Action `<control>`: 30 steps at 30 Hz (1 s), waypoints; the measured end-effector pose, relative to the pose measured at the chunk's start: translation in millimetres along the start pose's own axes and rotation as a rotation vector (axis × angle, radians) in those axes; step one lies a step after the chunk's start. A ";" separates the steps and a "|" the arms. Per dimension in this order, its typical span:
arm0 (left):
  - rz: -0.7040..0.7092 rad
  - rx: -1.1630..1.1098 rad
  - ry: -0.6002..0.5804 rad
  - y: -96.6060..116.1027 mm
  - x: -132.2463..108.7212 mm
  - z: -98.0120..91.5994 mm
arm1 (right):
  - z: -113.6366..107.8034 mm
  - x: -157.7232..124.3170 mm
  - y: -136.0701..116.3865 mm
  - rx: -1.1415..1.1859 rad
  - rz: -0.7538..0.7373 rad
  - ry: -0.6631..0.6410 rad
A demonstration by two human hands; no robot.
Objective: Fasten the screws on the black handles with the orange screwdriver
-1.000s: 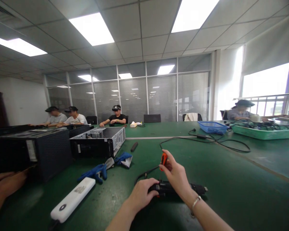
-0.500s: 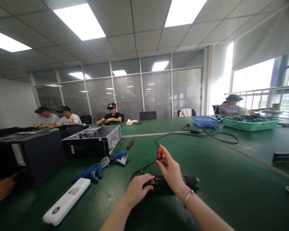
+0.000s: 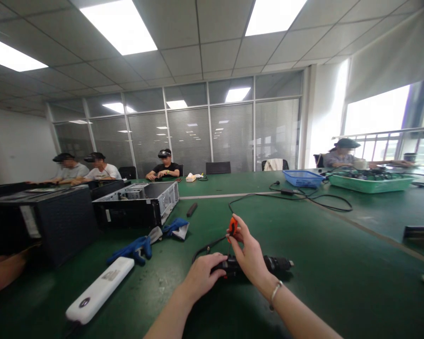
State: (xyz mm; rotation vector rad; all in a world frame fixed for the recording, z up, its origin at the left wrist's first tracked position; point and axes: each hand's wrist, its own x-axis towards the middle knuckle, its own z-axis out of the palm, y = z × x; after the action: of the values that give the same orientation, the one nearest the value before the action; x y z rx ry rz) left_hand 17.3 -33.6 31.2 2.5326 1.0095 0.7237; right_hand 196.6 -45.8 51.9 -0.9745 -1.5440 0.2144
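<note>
left hand [image 3: 201,278] curled closed over the body of a black corded power tool [image 3: 249,264], which lies on the green table mat [image 3: 332,282] just ahead of that hand. right hand [image 3: 250,256] pinches an orange-handled screwdriver [image 3: 232,227] upright between its fingers, thin shaft pointing down at the tool; whether the tip touches is hidden. tool housing looks whole, nothing on it visibly opened so far. well ahead and left of the left hand, an open computer case [image 3: 136,207] lies with its inside exposed. far ahead and right of the right hand, a green tray [image 3: 371,184] holds tangled cables [image 3: 365,175]; beside it sits a blue plastic basket [image 3: 303,179], contents too small to tell.
</note>
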 end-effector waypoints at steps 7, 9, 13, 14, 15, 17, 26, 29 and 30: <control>-0.010 -0.003 0.001 2.7 -0.6 -1.0 | 0.3 -2.3 -0.2 -0.112 -0.032 0.031; -0.010 -0.014 -0.007 3.3 -0.7 -1.7 | 0.3 -2.6 -2.4 -0.063 -0.020 0.001; -0.033 -0.018 -0.004 2.4 -0.8 -2.0 | -0.2 -3.6 -1.9 -0.122 -0.044 0.040; -0.047 -0.015 0.004 1.5 -0.7 -1.5 | -0.3 -3.7 -0.5 -0.148 -0.050 0.056; -0.059 -0.013 0.011 0.3 -0.6 -0.8 | -0.2 -3.9 1.0 -0.159 -0.053 0.066; -0.071 -0.014 0.020 -1.9 -0.4 0.6 | 0.5 -4.4 3.0 -0.130 -0.044 0.053; -0.041 -0.023 0.017 -2.4 -1.2 0.7 | 0.3 -5.6 1.5 -0.204 -0.043 0.044; -0.034 -0.028 0.026 -2.7 -1.0 1.4 | -0.8 -3.3 6.7 -0.215 -0.065 0.098; -0.031 -0.031 0.029 -2.9 -0.8 1.6 | -0.7 -2.9 7.7 -0.197 -0.061 0.097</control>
State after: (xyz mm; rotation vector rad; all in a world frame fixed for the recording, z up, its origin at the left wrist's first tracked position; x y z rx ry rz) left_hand 16.2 -32.3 28.3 2.4815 1.0373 0.7639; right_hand 200.5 -43.1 45.1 -1.0737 -1.5230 -0.0293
